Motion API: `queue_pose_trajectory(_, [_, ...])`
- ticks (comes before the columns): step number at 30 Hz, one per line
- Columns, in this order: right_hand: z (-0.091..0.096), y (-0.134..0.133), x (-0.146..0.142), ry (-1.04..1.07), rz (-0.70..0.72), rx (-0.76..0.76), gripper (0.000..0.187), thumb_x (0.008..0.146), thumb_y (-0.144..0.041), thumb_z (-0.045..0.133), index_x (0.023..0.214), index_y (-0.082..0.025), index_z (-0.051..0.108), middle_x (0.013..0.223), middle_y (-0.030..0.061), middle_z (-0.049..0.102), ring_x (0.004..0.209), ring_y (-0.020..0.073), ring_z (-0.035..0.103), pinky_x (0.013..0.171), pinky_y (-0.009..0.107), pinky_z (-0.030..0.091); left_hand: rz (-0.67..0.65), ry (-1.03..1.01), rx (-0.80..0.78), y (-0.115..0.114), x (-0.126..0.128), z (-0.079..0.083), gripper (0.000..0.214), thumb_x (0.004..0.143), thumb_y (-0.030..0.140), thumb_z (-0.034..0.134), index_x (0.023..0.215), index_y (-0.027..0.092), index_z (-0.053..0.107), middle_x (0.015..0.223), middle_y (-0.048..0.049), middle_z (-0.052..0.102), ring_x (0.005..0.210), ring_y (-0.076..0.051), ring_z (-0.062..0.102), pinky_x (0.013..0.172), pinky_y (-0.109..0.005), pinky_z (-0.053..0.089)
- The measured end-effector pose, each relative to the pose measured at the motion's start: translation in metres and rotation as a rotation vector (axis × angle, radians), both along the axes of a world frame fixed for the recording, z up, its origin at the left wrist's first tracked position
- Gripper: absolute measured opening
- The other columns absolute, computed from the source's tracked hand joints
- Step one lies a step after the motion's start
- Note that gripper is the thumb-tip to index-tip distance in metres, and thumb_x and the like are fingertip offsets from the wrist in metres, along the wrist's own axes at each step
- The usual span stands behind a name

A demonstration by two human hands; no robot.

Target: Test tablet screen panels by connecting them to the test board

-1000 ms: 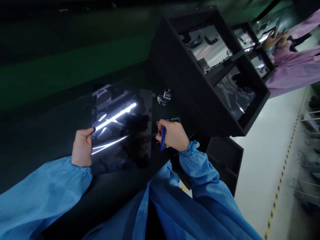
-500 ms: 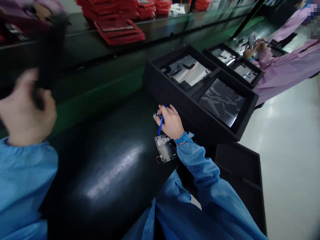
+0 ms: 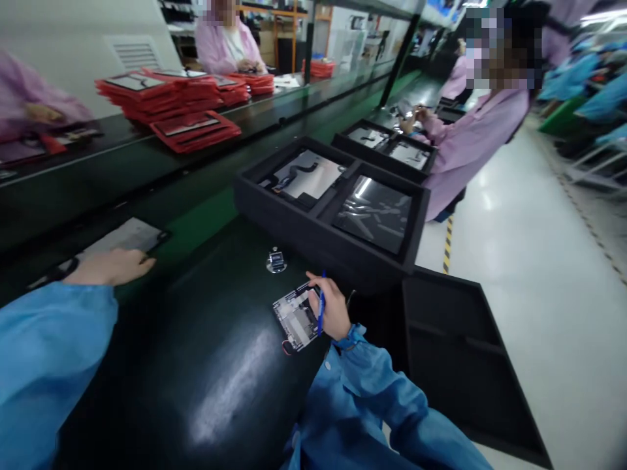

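My left hand (image 3: 115, 266) rests at the near edge of a flat tablet-like panel (image 3: 122, 235), grey-white with a dark rim, which lies on the green-and-black strip at the left. Its thumb points right, and the fingers are partly hidden. Held in my right hand (image 3: 333, 310) is a slim blue pen (image 3: 321, 313). That hand's fingertips are over the right side of a circuit board (image 3: 296, 320), which has pale shields and a short red wire. A small shiny metal piece with a round base (image 3: 275, 261) stands on the dark table beyond the board.
A black two-compartment foam tray (image 3: 294, 219) holds a silver device and a film-covered screen. Another black tray (image 3: 455, 365) lies lower right. Red sleeves (image 3: 196, 130) are stacked on the back ledge. Co-workers in pink (image 3: 482, 137) sit at the right and behind the ledge.
My left hand has lowered the dark flat panel from the air onto the strip. My right hand has left the shiny metal piece and come back over the circuit board. The view has tilted up.
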State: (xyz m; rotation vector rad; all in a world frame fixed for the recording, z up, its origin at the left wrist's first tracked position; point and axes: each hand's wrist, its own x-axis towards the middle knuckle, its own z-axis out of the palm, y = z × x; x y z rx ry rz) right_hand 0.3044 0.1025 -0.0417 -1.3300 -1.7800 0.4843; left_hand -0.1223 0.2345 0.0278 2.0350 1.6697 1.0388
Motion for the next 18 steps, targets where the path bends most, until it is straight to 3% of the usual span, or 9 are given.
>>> queue_pose_trajectory(1, [-0.003,-0.001,0.000,0.044,-0.009,-0.019,0.012,0.094,-0.022,0.052,0.105,-0.025,0.056,0.127,0.0097,0.067,0.113,0.0224,0.065,0.100,0.040,0.052,-0.042,0.077,0.008,0.006,0.032,0.011,0.026,0.058,0.044,0.082,0.065,0.023,0.069,0.049,0.0051,0.053,0.050,-0.016,0.041,0.083,-0.038,0.047])
queue_pose_trajectory(2, [-0.005,-0.001,-0.001,0.073,-0.017,-0.038,0.012,0.094,-0.023,0.052,0.105,-0.025,0.056,0.128,0.0095,0.066,0.114,0.0219,0.064,0.101,0.039,0.051,-0.094,0.151,0.032,0.010,0.071,0.022,0.028,0.063,0.044,0.080,0.082,0.025,0.075,0.063,0.0030,0.065,0.057,-0.018,0.051,0.087,-0.040,0.047])
queue_pose_trajectory(4, [-0.006,-0.001,-0.002,0.100,-0.036,-0.069,0.013,0.094,-0.024,0.052,0.106,-0.025,0.057,0.128,0.0090,0.065,0.114,0.0214,0.064,0.102,0.038,0.050,-0.352,0.402,0.227,0.008,0.163,0.048,0.037,0.085,0.036,0.058,0.117,0.024,0.071,0.110,-0.0053,0.074,0.094,-0.025,0.066,0.094,-0.041,0.048])
queue_pose_trajectory(7, [-0.007,0.000,0.000,0.085,-0.057,-0.097,0.014,0.094,-0.025,0.052,0.107,-0.025,0.057,0.120,0.0089,0.067,0.110,0.0229,0.064,0.099,0.038,0.052,-0.833,0.582,0.295,-0.005,0.303,0.078,0.044,0.098,0.022,0.035,0.131,0.013,0.062,0.139,-0.0141,0.060,0.129,-0.024,0.054,0.110,-0.039,0.039])
queue_pose_trajectory(10, [-0.008,0.000,0.001,0.054,-0.075,-0.114,0.018,0.093,-0.027,0.052,0.109,-0.022,0.059,0.106,0.0106,0.068,0.105,0.0266,0.065,0.094,0.041,0.054,-0.949,0.730,0.189,-0.004,0.395,0.086,0.052,0.100,0.031,0.042,0.147,0.009,0.045,0.158,-0.0198,0.037,0.149,-0.031,0.028,0.119,-0.051,0.025])
queue_pose_trajectory(13, [-0.008,-0.001,0.001,0.041,-0.083,-0.121,0.019,0.092,-0.029,0.054,0.109,-0.021,0.060,0.102,0.0111,0.067,0.101,0.0286,0.065,0.090,0.042,0.055,-1.010,0.876,0.101,0.012,0.430,0.081,0.080,0.093,0.053,0.056,0.156,0.012,0.029,0.163,-0.0234,0.022,0.151,-0.039,0.018,0.116,-0.057,0.026])
queue_pose_trajectory(15, [-0.007,-0.001,0.000,0.041,-0.085,-0.130,0.019,0.092,-0.028,0.054,0.109,-0.022,0.060,0.100,0.0099,0.066,0.100,0.0280,0.065,0.090,0.042,0.055,-1.032,0.931,0.160,0.020,0.432,0.077,0.079,0.093,0.057,0.053,0.155,0.015,0.031,0.157,-0.0252,0.033,0.145,-0.040,0.033,0.109,-0.053,0.038])
queue_pose_trajectory(18, [-0.004,-0.002,-0.002,0.025,-0.085,-0.144,0.016,0.093,-0.028,0.054,0.106,-0.023,0.060,0.096,0.0086,0.067,0.099,0.0272,0.065,0.090,0.042,0.055,-1.008,0.950,0.416,0.019,0.425,0.074,0.057,0.102,0.041,0.039,0.155,0.018,0.034,0.139,-0.0254,0.055,0.124,-0.037,0.057,0.091,-0.046,0.050])
